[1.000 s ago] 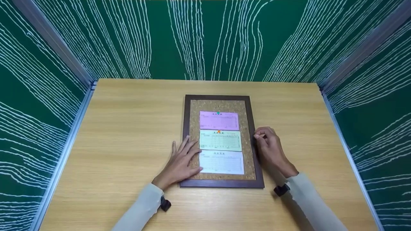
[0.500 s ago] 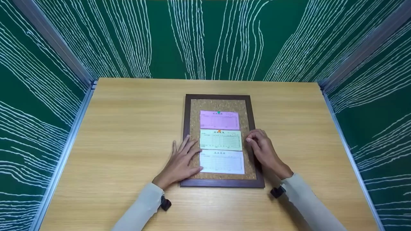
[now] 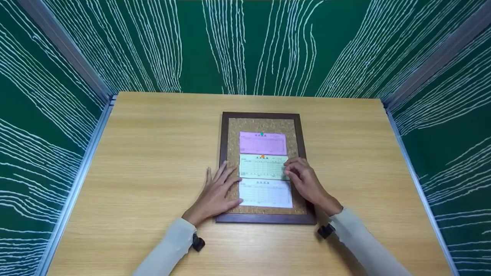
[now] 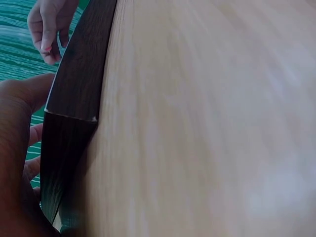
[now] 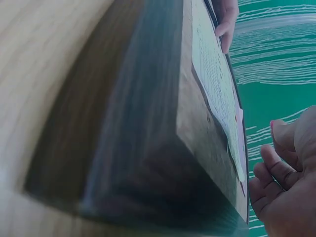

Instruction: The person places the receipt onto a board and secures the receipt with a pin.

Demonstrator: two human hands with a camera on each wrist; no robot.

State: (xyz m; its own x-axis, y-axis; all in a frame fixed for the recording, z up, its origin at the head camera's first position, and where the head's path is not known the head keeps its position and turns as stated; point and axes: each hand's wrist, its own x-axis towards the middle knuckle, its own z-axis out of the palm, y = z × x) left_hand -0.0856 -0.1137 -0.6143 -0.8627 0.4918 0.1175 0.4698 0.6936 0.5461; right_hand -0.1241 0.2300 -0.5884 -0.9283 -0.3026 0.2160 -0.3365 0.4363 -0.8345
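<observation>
A cork board in a dark frame lies on the table. Three printed slips run down it: a pink one under a green push pin, a pale green one under an orange push pin, and a white one with no pin visible. My left hand rests with spread fingers on the board's left side, its thumb and a fingertip at the white slip's edge. Over the green slip's right end, my right hand pinches a small red push pin, mostly hidden by the fingers.
The wooden table extends around the board on all sides. Green panels with wavy white lines stand behind and at both sides, joined by metal posts.
My right hand has moved left from the board's right frame edge to above the green slip's right end. The left hand and the slips have stayed put.
</observation>
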